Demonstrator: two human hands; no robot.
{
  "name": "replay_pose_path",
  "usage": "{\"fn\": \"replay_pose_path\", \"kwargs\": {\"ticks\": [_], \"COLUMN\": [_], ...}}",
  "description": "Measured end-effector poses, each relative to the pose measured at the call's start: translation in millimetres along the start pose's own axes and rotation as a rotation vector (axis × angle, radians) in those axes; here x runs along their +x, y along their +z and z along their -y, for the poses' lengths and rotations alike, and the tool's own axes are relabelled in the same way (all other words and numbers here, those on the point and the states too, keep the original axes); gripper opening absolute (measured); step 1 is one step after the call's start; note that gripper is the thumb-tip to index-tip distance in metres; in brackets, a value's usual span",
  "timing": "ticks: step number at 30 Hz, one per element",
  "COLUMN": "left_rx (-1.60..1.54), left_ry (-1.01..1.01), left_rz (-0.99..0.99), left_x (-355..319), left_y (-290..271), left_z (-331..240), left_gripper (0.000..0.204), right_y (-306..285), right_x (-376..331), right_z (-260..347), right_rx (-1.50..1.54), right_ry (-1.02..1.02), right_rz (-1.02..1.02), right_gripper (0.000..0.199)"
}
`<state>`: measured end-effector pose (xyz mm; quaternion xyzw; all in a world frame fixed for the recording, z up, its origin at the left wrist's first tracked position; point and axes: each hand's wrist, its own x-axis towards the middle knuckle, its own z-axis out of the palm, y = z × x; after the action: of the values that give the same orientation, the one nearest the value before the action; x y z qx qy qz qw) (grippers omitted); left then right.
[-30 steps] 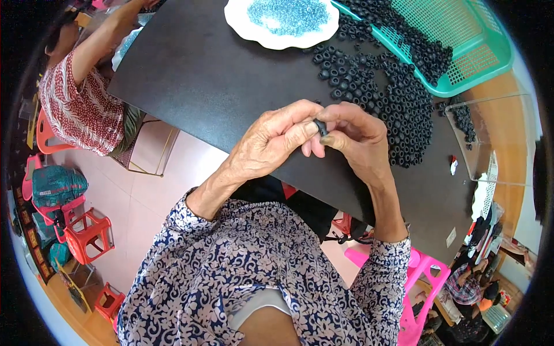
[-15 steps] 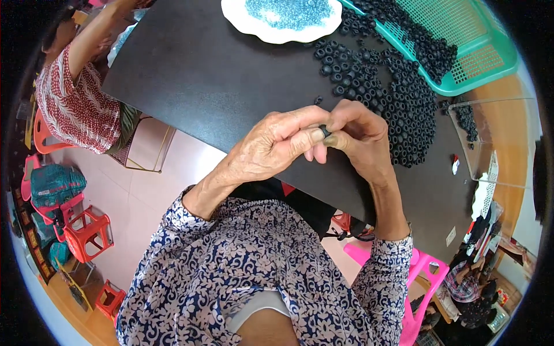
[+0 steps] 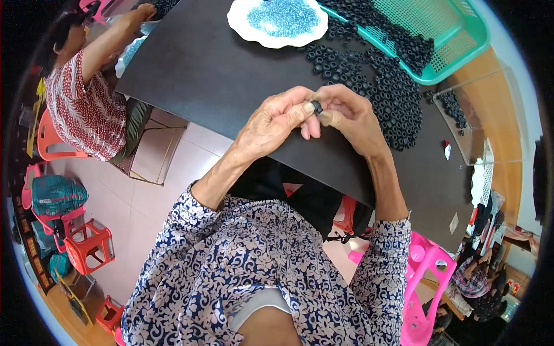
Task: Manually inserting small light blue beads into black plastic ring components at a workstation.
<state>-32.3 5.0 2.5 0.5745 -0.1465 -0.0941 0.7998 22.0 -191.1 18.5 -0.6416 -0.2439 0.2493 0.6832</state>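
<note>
Over the table's near edge, my left hand (image 3: 273,122) and my right hand (image 3: 353,120) meet, thumbs and index fingers closed on one small black rubber ring (image 3: 316,107). Part of the ring is hidden by my fingertips. Just beyond my right hand spreads a pile of similar black rubber rings (image 3: 397,109), with larger ones toward its far left. A white scallop-edged plate (image 3: 238,22) stands farther off, bearing a heap of small clear-blue bits (image 3: 283,20).
A green mesh basket (image 3: 434,74) with more black rings stands at the far right. Near it, a clear plastic tray (image 3: 490,158) holds several rings. Across the dark table (image 3: 190,75), a person in a red patterned shirt (image 3: 86,109) sits at left. A pink stool (image 3: 430,277) stands beside me.
Both hands have shifted slightly up and left in the picture, still together. More of the black ring shows between the fingertips. The view has turned a little, moving the plate and basket.
</note>
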Motion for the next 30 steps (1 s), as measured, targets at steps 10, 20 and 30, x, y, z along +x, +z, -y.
{"fn": "replay_pose_path", "kwargs": {"ticks": [10, 20, 30], "left_rx": [0.372, 0.127, 0.158], "left_ry": [-0.029, -0.059, -0.011], "left_rz": [-0.087, -0.032, -0.019], "left_x": [8, 16, 12], "left_y": [9, 11, 12], "left_z": [-7, 6, 0], "left_gripper": [0.026, 0.028, 0.034], "right_y": [-7, 1, -114], "right_x": [5, -13, -91], "right_z": [-9, 19, 64], "right_rx": [0.039, -0.479, -0.710], "right_ry": [-0.124, -0.233, 0.059], "right_rz": [0.007, -0.184, -0.801], "right_gripper": [0.020, 0.021, 0.020]}}
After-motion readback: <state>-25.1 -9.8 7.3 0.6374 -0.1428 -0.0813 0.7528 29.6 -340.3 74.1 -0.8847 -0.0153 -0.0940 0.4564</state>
